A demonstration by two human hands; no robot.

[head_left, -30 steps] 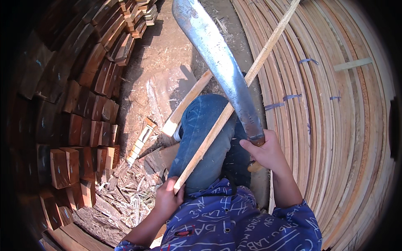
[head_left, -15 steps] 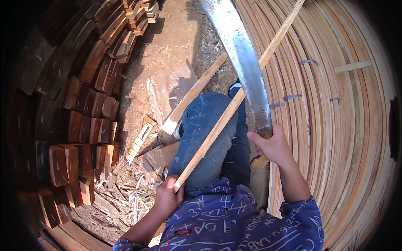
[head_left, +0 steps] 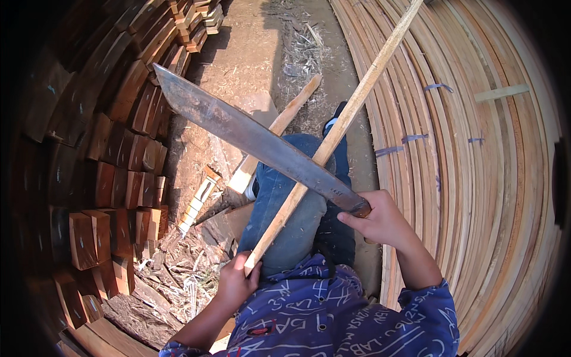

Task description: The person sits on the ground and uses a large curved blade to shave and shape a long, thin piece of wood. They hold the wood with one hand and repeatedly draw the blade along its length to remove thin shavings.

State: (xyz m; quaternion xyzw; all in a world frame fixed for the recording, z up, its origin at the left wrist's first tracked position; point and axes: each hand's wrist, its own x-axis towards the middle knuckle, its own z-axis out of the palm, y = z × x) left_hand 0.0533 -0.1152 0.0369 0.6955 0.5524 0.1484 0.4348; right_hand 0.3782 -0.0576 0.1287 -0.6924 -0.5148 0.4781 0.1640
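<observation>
A long, thin wooden stick (head_left: 377,69) slants from my lap up toward the far right. Its near end is in the grip of my left hand (head_left: 236,279), beside my left thigh. My right hand (head_left: 377,218) is closed round the handle of a machete (head_left: 244,134), which is mostly hidden by the fingers. The broad, greyish blade points to the far left and crosses over the stick above my knee. Whether the blade touches the stick, I cannot tell. My legs in blue jeans (head_left: 279,232) are under both.
Stacked timber blocks (head_left: 83,238) rise on the left. Long boards (head_left: 476,196), some with purple ties, lie along the right. On the dirt floor (head_left: 238,65) are a thicker wooden piece (head_left: 294,106), a sheathed-looking tool with pale bands (head_left: 198,200), and wood shavings (head_left: 190,271).
The machete has swung from pointing far ahead to pointing far left, its blade now lying across the stick. My left hand and the stick have barely shifted.
</observation>
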